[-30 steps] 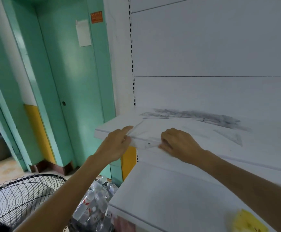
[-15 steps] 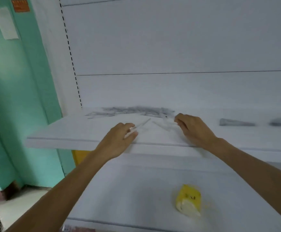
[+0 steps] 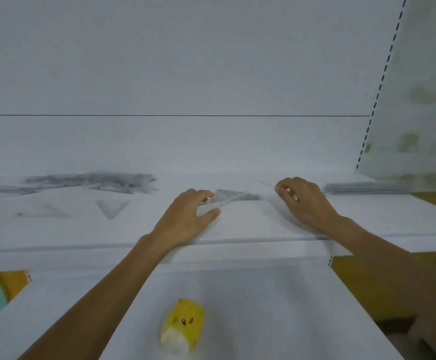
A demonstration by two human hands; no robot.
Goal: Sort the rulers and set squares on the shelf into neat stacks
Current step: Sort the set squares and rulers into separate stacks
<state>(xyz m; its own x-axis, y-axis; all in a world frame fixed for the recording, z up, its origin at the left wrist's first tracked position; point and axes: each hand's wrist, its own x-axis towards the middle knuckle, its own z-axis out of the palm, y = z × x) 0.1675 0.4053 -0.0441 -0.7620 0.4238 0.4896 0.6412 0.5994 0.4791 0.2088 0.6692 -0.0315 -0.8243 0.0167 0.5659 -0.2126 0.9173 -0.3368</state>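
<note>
- Left hand (image 3: 185, 214): thumb and fingers pinch one end of a clear piece (image 3: 228, 200). It's too see-through to tell ruler from set square. The far end angles out over the shelf (image 3: 263, 229).
- Right hand (image 3: 304, 201): fingers curled, tips pinching a thin strip (image 3: 265, 183) that pokes up and left. Looks like a ruler seen edge-on, but I'm not certain.
- Targets: the triangle stack (image 3: 248, 196) sits on the shelf between the two hands, just behind the left hand's piece. The ruler stack (image 3: 365, 188) is at the right end, near the right hand.
- Still unsorted: a loose pile (image 3: 92, 180) at back left and loose set squares (image 3: 111, 207) lying flat in front of it.
- My read on the step: each hand has one piece and is about to place it.
- How to do it well:
  - Check the shape before letting go. Clear plastic on white is easy to misread.
  - Lower each piece flat, line up one corner and one edge with the stack, then release.
  - Don't drop from a tilt, because slick plastic slides and fans the stack.
  - Square the stack edges with straight fingers afterwards.
  - Keep the forearms off the shelf lip so nothing gets swept off.
- The yellow toy (image 3: 183, 324) on the lower shelf (image 3: 263, 307) isn't part of the job.
</note>
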